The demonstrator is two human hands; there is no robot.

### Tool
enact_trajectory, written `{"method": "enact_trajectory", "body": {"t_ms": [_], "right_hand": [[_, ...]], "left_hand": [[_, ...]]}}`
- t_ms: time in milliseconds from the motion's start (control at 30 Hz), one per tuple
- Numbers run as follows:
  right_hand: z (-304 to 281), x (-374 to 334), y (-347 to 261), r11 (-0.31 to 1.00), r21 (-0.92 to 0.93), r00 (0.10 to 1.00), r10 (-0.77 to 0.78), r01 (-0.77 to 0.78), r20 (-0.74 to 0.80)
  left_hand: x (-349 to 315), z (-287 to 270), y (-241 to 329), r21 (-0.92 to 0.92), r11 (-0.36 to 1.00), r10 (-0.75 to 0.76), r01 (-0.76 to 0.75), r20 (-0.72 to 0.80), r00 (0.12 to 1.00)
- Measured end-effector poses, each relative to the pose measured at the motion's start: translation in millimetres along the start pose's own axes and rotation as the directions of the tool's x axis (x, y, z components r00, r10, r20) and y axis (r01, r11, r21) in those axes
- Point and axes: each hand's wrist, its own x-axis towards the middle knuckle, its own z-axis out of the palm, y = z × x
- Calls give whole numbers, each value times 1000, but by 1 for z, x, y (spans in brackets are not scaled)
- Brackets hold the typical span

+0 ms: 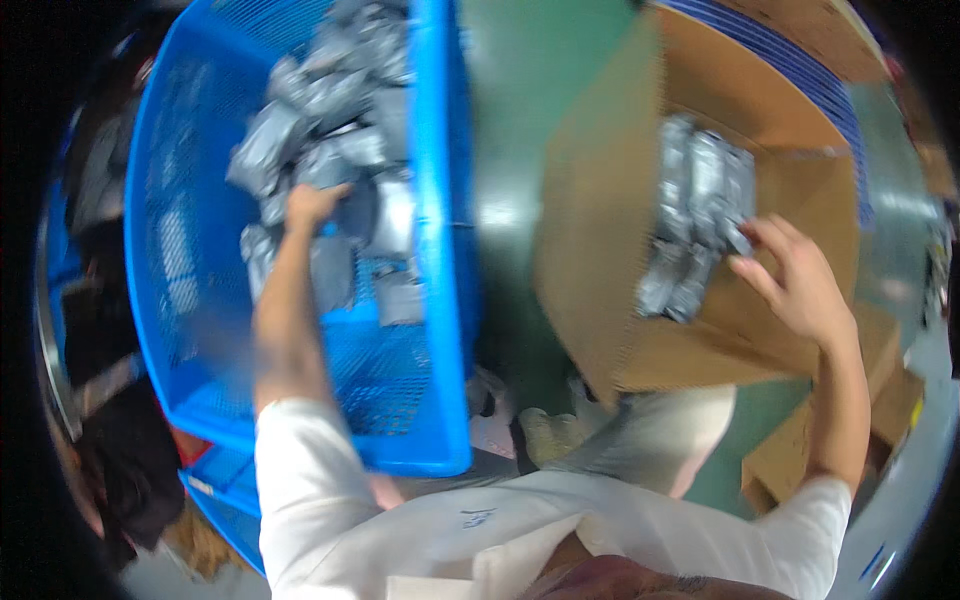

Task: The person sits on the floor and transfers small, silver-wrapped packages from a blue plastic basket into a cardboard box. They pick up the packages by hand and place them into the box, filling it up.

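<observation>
Reaching into a deep blue plastic basket (428,330), my left hand (312,205) is among grey plastic packages (345,95) heaped toward its far end. The thumb points right over a package; the other fingers are mostly hidden, so its grip cannot be made out. My right hand (795,270) is inside an open cardboard box (600,220). Its thumb and forefinger are on either side of the near end of a shiny grey plastic packet (738,238). Several similar grey packets (690,190) lie side by side in rows on the box's bottom.
A green floor (510,130) shows between basket and box. Blue ribbed material (800,60) lies behind the box, with more cardboard boxes (790,455) at the right. Another blue basket (225,490) sits low at the left. My legs and shoes are just below the box.
</observation>
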Motion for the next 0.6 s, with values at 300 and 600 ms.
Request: {"method": "enact_trajectory", "body": {"t_ms": [300,600], "right_hand": [[-26,5,-21,819,297,778,-260,491,-571],[-50,-14,-83,686,416,777,-368,598,-511]], "left_hand": [[-215,-229,6,-100,549,596,-830,-649,473],[-400,-154,179,-421,72,916,-904,-331,227]]}}
